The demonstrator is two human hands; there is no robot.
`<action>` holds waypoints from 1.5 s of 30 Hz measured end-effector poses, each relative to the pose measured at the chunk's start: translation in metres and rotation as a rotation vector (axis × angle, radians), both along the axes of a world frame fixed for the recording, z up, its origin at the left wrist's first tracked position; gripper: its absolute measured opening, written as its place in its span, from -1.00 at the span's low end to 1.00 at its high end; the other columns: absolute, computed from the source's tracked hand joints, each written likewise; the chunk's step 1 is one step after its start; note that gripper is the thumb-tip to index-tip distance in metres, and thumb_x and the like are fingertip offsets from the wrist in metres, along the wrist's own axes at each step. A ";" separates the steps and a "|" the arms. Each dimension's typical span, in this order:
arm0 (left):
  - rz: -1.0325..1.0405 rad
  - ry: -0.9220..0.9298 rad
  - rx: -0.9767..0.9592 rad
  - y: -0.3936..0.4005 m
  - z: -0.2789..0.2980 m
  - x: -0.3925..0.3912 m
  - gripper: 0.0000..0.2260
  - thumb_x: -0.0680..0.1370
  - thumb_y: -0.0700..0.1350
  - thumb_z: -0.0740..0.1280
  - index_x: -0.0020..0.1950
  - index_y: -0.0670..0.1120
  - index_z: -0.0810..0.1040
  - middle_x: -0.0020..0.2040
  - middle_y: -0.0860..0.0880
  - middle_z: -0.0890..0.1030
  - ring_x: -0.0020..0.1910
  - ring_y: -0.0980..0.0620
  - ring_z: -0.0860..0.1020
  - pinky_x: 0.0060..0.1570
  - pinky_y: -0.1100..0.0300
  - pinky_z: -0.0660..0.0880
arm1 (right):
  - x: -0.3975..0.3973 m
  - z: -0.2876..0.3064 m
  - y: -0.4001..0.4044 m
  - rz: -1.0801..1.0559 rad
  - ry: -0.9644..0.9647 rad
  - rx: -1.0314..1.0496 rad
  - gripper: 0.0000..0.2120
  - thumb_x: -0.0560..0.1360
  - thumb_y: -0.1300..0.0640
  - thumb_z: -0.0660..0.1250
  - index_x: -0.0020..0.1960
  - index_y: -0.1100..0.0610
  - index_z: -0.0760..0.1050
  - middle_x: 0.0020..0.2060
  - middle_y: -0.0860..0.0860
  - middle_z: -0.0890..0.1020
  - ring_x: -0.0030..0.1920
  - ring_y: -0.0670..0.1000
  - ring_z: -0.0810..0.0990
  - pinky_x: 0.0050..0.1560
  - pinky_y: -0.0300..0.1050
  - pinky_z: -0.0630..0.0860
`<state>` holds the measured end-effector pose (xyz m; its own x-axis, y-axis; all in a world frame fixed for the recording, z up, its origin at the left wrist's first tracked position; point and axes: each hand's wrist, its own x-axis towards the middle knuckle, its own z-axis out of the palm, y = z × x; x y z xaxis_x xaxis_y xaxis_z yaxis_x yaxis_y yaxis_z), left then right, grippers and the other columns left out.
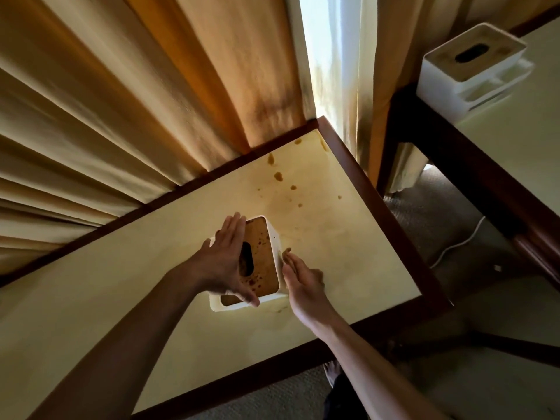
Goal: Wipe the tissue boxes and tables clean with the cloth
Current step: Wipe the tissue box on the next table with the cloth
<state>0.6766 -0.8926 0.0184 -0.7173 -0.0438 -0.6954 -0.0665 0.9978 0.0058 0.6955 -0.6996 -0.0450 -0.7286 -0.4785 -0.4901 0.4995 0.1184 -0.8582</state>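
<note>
A white tissue box [264, 269] with a brown wooden lid, spotted with dark stains, stands on the cream table [348, 237] with a dark wood border. My left hand [224, 262] lies against the box's left side and over part of the lid, fingers straight, thumb at the near corner. My right hand [303, 280] rests flat against the box's right side, fingers straight. Brown stain spots [278, 176] dot the table top behind the box. No cloth is in view. A second white tissue box [472, 68] sits on the other table [521, 153] at the upper right.
Golden curtains [121, 101] hang right behind the table's far edge. A gap with carpet [430, 219] and a white cable [457, 244] separates the two tables. My foot [333, 371] shows below the near edge.
</note>
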 end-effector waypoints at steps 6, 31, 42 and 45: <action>-0.013 -0.039 -0.053 -0.002 -0.010 -0.007 0.51 0.07 0.48 0.51 0.45 -0.04 -0.61 0.52 0.02 -0.53 0.55 -0.06 -0.40 0.54 -0.26 -0.09 | -0.001 -0.004 -0.019 -0.020 -0.115 -0.087 -0.56 0.69 -0.07 -0.05 0.53 0.01 0.15 0.29 -0.10 0.38 0.27 -0.10 0.37 0.29 -0.16 0.34; 0.004 0.055 0.021 -0.004 -0.015 -0.006 0.48 0.05 0.43 0.57 0.46 0.10 -0.55 0.54 0.14 -0.38 0.58 -0.13 -0.08 0.50 -0.17 0.20 | -0.035 0.003 -0.031 -0.208 -0.056 -0.414 -0.75 0.68 0.21 0.10 0.22 0.02 0.49 -0.05 0.06 0.52 -0.06 -0.10 0.65 -0.10 -0.29 0.56; 0.005 0.047 0.015 -0.003 -0.015 -0.007 0.48 0.06 0.41 0.58 0.47 0.05 -0.54 0.53 0.13 -0.39 0.59 -0.13 -0.15 0.52 -0.14 0.14 | 0.018 -0.019 -0.020 -0.120 -0.177 -0.407 -0.52 0.69 0.04 -0.02 0.58 -0.08 -0.03 0.53 -0.22 0.13 0.42 -0.36 0.18 0.42 -0.32 0.16; 0.003 0.042 0.004 -0.002 -0.015 -0.007 0.49 0.07 0.41 0.58 0.47 0.04 -0.55 0.54 0.09 -0.42 0.59 -0.13 -0.21 0.53 -0.17 0.09 | 0.017 -0.032 -0.028 -0.165 -0.232 -0.361 -0.37 0.61 -0.23 0.08 0.59 -0.08 -0.02 0.57 -0.10 0.08 0.54 -0.11 0.09 0.56 0.08 0.04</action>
<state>0.6699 -0.8946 0.0035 -0.7454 -0.0432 -0.6652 -0.0693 0.9975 0.0128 0.7125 -0.7280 -0.0774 -0.7002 -0.5354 -0.4723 0.6702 -0.2648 -0.6934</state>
